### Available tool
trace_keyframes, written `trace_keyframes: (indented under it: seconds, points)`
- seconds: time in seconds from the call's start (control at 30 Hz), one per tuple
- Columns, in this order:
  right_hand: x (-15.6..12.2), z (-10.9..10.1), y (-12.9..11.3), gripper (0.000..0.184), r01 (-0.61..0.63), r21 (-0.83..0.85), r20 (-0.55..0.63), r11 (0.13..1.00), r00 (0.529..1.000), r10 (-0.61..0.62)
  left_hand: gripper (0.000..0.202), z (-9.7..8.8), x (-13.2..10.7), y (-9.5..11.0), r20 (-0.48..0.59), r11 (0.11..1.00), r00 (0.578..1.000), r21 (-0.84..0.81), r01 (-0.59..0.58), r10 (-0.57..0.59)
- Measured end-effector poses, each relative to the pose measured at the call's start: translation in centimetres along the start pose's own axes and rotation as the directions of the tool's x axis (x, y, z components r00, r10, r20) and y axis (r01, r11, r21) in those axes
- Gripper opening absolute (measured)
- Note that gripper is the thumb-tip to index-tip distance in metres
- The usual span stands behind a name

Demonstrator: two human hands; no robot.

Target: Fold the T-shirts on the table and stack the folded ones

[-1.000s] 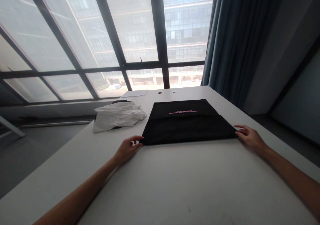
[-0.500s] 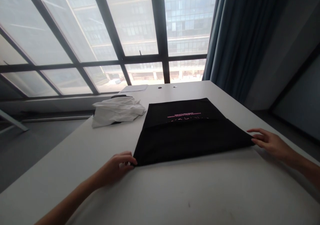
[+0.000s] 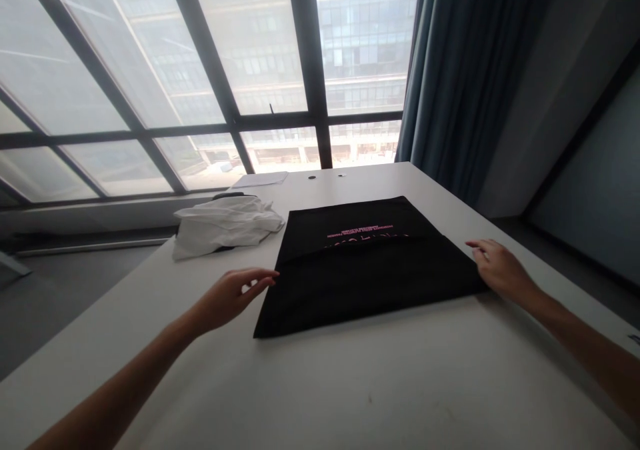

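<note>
A folded black shirt [image 3: 370, 277] lies flat on the white table [image 3: 310, 397]. Pink lettering shows on its far part, partly covered by the nearer folded layer. My left hand [image 3: 230, 297] is beside the shirt's left edge, thumb and fingers apart, fingertips at or just over the cloth. Over on the right edge, my right hand [image 3: 505, 271] hovers by the near corner with its fingers loosely spread. Neither hand grips the cloth; whether the right fingertips touch it I cannot tell.
A crumpled white cloth [image 3: 225, 223] with something dark under it sits at the table's left edge. Farther back are white sheets [image 3: 260, 179] and a small dark disc [image 3: 312, 177]. Windows [image 3: 270, 37] and a blue curtain [image 3: 450, 70] stand behind.
Both hands have let go of the shirt's near corners. They have moved away from me along its side edges, the left hand farther. The shirt lies about the same.
</note>
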State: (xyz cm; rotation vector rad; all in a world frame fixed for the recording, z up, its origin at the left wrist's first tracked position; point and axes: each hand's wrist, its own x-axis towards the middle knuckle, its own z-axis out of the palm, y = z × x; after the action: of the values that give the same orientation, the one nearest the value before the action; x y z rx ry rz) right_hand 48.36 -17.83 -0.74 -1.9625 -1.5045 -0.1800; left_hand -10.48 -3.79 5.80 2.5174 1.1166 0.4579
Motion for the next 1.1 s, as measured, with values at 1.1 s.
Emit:
trace_keyframes:
  seconds: [1.1]
  points:
    - [3.8, 6.4, -3.2, 0.057, 0.344, -0.163, 0.168, 0.925, 0.933, -0.317, 0.056, 9.2, 7.1, -0.9, 0.149, 0.959, 0.98, 0.232, -0.162, 0.129]
